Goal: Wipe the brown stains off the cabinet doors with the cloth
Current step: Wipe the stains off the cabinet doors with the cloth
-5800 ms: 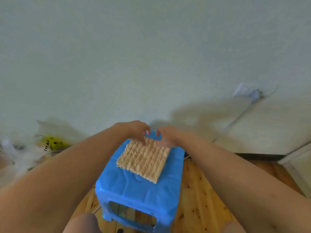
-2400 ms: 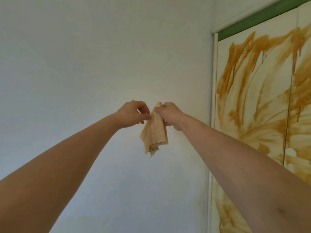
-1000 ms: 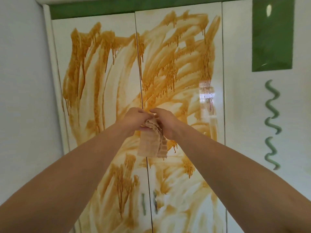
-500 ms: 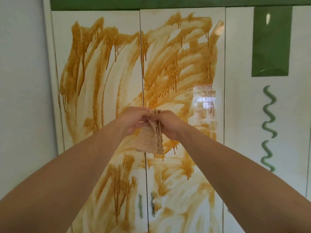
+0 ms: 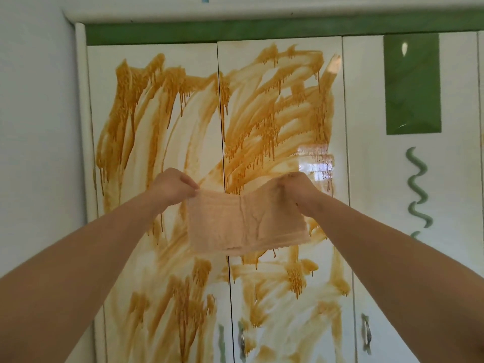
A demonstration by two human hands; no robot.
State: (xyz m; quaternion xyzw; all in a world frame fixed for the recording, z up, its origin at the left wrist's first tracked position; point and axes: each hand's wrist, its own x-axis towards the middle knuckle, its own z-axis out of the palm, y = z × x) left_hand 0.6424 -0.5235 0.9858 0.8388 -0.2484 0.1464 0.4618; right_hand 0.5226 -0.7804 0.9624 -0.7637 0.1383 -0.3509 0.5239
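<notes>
A beige cloth (image 5: 243, 224) hangs spread out flat in front of the cabinet. My left hand (image 5: 174, 186) pinches its upper left corner and my right hand (image 5: 296, 188) grips its upper right corner. Behind it stand two white cabinet doors, the left door (image 5: 157, 127) and the middle door (image 5: 282, 106), both smeared with wide brown stains (image 5: 264, 121) that drip downward. The cloth is held in the air, apart from the doors.
A third door (image 5: 413, 205) to the right is unstained, with a green panel (image 5: 412, 85) and a green squiggle (image 5: 416, 189). Door handles (image 5: 242, 341) sit low. A green strip (image 5: 262, 30) tops the cabinet. A white wall (image 5: 36, 153) lies left.
My hands have moved apart and unfolded the bunched cloth into a flat sheet. The view has tilted up slightly, showing the cabinet's top edge.
</notes>
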